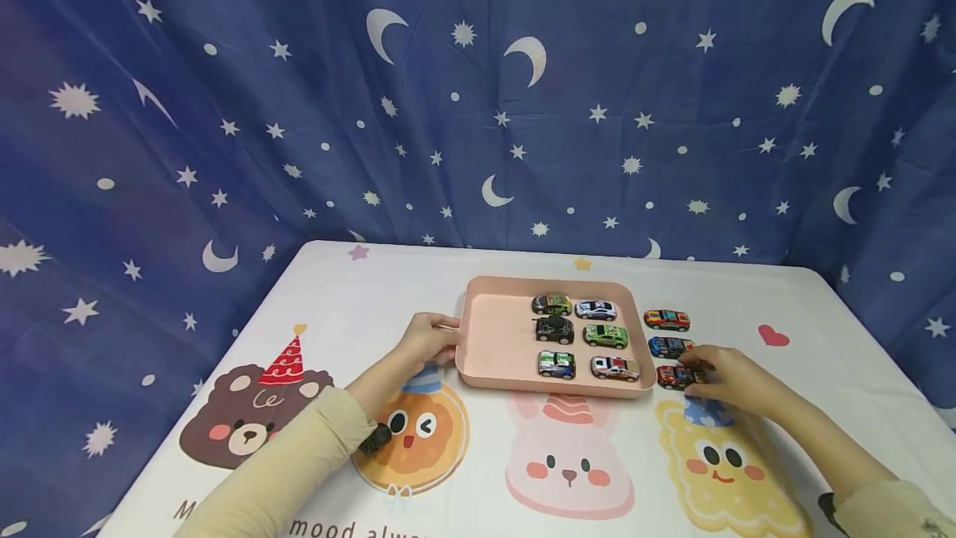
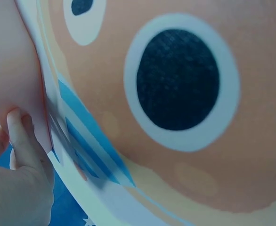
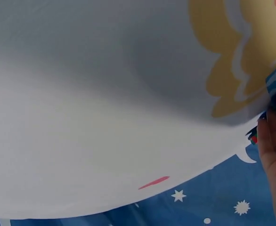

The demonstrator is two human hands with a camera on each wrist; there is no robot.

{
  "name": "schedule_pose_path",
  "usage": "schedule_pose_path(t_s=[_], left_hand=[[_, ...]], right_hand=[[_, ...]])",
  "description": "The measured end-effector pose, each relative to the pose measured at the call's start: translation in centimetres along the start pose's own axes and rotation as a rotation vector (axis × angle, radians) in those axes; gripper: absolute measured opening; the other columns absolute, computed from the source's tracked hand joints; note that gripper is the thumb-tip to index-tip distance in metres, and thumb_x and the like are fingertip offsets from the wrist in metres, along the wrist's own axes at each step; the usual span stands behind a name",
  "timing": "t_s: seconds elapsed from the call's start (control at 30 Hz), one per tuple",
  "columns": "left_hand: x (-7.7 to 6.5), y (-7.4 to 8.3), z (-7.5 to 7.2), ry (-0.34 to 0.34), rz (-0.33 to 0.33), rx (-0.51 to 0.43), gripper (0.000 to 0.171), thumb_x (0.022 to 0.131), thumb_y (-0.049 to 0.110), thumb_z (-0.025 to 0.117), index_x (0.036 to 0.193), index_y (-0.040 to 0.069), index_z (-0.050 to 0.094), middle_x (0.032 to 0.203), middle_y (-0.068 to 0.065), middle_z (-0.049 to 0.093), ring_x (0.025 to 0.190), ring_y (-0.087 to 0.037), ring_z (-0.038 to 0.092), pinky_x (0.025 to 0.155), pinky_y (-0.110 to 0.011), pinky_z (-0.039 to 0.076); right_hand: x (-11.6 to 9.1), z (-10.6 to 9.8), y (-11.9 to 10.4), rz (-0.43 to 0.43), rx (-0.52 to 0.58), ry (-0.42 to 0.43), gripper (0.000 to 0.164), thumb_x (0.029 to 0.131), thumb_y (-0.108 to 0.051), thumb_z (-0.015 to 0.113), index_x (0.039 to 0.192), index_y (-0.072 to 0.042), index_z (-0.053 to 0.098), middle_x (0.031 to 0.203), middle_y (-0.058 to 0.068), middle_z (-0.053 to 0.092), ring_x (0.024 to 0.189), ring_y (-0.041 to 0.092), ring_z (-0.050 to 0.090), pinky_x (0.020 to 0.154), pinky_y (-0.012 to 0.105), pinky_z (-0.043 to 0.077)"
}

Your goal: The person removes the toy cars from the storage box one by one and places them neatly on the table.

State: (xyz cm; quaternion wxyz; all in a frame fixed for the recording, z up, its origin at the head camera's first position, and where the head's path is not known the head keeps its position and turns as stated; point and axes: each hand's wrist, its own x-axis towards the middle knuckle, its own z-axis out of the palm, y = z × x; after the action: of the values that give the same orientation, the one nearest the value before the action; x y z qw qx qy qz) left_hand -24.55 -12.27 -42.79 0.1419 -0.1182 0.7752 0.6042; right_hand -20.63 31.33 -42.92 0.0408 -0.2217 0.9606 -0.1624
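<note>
A shallow pink tray [image 1: 496, 339] lies on the table with several small toy cars in its right part, among them a green car [image 1: 606, 336] and a black tank-like toy [image 1: 554, 330]. My left hand [image 1: 429, 339] holds the tray's left edge, thumb against its outer wall in the left wrist view. Right of the tray, my right hand [image 1: 720, 376] grips a dark red toy car [image 1: 672, 377] between thumb and fingers. Behind that car are a blue toy car [image 1: 665, 346] and a red-and-yellow toy car [image 1: 667, 320]. Only part of the gripped car shows in the right wrist view.
A white tablecloth [image 1: 358, 289] printed with cartoon faces covers the table. Behind it hangs a dark blue curtain [image 1: 448, 148] with moons and stars. The tray's left half [image 1: 493, 314] is bare.
</note>
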Motion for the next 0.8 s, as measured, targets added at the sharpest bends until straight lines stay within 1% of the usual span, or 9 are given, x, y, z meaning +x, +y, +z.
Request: schedule_pose_path(t_s=[0.07, 0.13, 0.2, 0.27, 0.4, 0.5, 0.6, 0.7, 0.8], left_hand=[[-0.1, -0.2, 0.1, -0.003, -0.001, -0.001, 0.031, 0.085, 0.000, 0.065, 0.115, -0.004, 0.061, 0.086, -0.011, 0.068, 0.054, -0.004, 0.057, 0.048, -0.014, 0.052], [-0.2, -0.3, 0.1, 0.004, 0.003, -0.001, 0.031, 0.084, 0.000, 0.065, 0.115, -0.004, 0.062, 0.091, -0.014, 0.069, 0.054, -0.004, 0.058, 0.049, -0.014, 0.053], [-0.3, -0.4, 0.1, 0.009, 0.011, 0.004, 0.030, 0.084, -0.001, 0.065, 0.113, -0.005, 0.062, 0.094, -0.016, 0.069, 0.055, -0.005, 0.059, 0.049, -0.014, 0.053], [-0.4, -0.5, 0.1, 0.012, 0.012, 0.011, 0.029, 0.084, -0.001, 0.065, 0.113, -0.005, 0.063, 0.094, -0.017, 0.069, 0.055, -0.005, 0.059, 0.050, -0.014, 0.054], [-0.4, -0.5, 0.1, 0.008, -0.003, 0.014, 0.030, 0.083, -0.001, 0.065, 0.112, -0.005, 0.063, 0.089, -0.015, 0.069, 0.055, -0.005, 0.059, 0.050, -0.014, 0.053], [-0.3, -0.4, 0.1, 0.005, 0.010, 0.011, 0.029, 0.083, -0.001, 0.065, 0.113, -0.005, 0.063, 0.087, -0.013, 0.069, 0.054, -0.005, 0.058, 0.050, -0.014, 0.053], [-0.1, -0.1, 0.1, 0.005, 0.025, 0.011, 0.029, 0.084, -0.001, 0.065, 0.113, -0.005, 0.063, 0.081, -0.010, 0.068, 0.052, -0.004, 0.057, 0.049, -0.014, 0.052], [0.0, 0.0, 0.2, 0.008, 0.027, 0.015, 0.030, 0.083, -0.001, 0.065, 0.112, -0.005, 0.063, 0.076, -0.006, 0.065, 0.050, -0.004, 0.055, 0.047, -0.013, 0.051], [0.0, 0.0, 0.3, 0.011, 0.024, 0.013, 0.030, 0.083, -0.001, 0.065, 0.113, -0.005, 0.063, 0.075, -0.004, 0.064, 0.050, -0.004, 0.055, 0.047, -0.013, 0.051]], right_hand=[[0.0, -0.2, 0.0, 0.007, 0.010, -0.017, 0.040, 0.073, -0.023, 0.079, 0.102, 0.001, 0.065, 0.093, 0.004, 0.066, 0.078, 0.011, 0.052, 0.070, 0.031, 0.053], [0.1, -0.3, -0.1, 0.006, 0.025, -0.029, 0.039, 0.074, -0.024, 0.078, 0.101, 0.000, 0.065, 0.093, 0.003, 0.066, 0.077, 0.010, 0.052, 0.068, 0.029, 0.052], [0.1, -0.4, 0.0, -0.007, 0.033, -0.035, 0.036, 0.075, -0.023, 0.078, 0.100, 0.000, 0.065, 0.093, 0.005, 0.066, 0.077, 0.012, 0.055, 0.068, 0.031, 0.053], [0.1, -0.5, 0.1, -0.021, 0.038, -0.033, 0.033, 0.075, -0.022, 0.077, 0.098, -0.001, 0.066, 0.095, 0.007, 0.067, 0.079, 0.016, 0.059, 0.071, 0.035, 0.055], [0.1, -0.7, 0.2, -0.048, 0.042, -0.015, 0.027, 0.076, -0.018, 0.076, 0.096, -0.002, 0.068, 0.095, 0.008, 0.068, 0.080, 0.020, 0.062, 0.074, 0.041, 0.057], [0.3, -1.1, 0.2, -0.063, 0.061, -0.009, 0.027, 0.077, -0.015, 0.075, 0.099, 0.000, 0.067, 0.095, 0.009, 0.068, 0.081, 0.021, 0.063, 0.075, 0.044, 0.057], [0.7, -1.5, 0.0, -0.061, 0.069, -0.015, 0.027, 0.079, -0.012, 0.073, 0.102, 0.001, 0.067, 0.097, 0.010, 0.068, 0.084, 0.025, 0.064, 0.077, 0.047, 0.057], [1.2, -1.8, -0.3, -0.057, 0.045, -0.015, 0.026, 0.080, -0.012, 0.072, 0.102, 0.000, 0.067, 0.095, 0.008, 0.068, 0.084, 0.024, 0.064, 0.078, 0.047, 0.056], [1.7, -2.2, -0.6, -0.079, 0.016, 0.006, 0.023, 0.079, -0.012, 0.073, 0.099, -0.001, 0.067, 0.092, 0.006, 0.068, 0.081, 0.022, 0.063, 0.076, 0.045, 0.056]])
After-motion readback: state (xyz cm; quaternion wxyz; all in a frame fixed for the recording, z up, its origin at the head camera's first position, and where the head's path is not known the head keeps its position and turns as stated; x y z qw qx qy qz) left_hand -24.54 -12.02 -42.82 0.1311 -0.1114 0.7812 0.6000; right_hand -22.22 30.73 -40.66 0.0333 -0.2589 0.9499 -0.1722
